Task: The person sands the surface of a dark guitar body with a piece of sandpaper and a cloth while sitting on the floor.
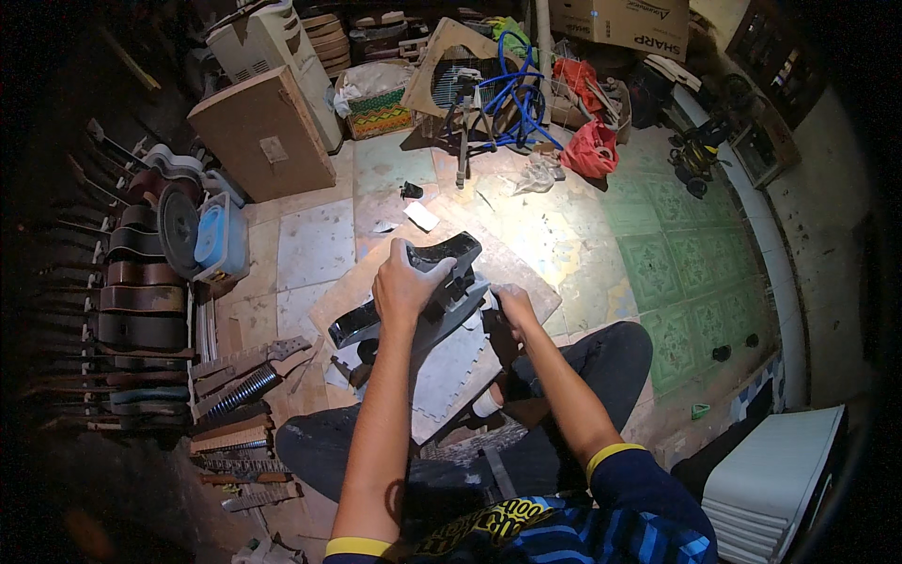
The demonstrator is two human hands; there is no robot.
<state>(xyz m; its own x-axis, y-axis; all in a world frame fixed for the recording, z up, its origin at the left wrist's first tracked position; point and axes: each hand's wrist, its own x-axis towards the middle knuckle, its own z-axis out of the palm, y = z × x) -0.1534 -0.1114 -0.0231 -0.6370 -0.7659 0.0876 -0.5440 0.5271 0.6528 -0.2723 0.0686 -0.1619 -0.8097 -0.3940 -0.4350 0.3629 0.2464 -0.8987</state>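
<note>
A glossy black, curved piece that looks like an electric guitar body (458, 248) stands tilted over my lap, its grey underside facing me. My left hand (410, 285) wraps over its upper edge, thumb on the near side. My right hand (513, 310) is at the right end of the body, fingers bent close together. What they pinch there, if anything, is too small to make out. Below lies a light mat with a toothed edge (434, 393), on a larger board (526, 282) in front of my crossed legs.
Saws and files (246, 390) lie to my left beside a row of guitars (141, 301). A clear bin (235, 240) stands near them. Farther off are a wooden panel (268, 141), a blue hose (512, 89) and a red bag (590, 150). A white plastic chair (775, 479) is at lower right.
</note>
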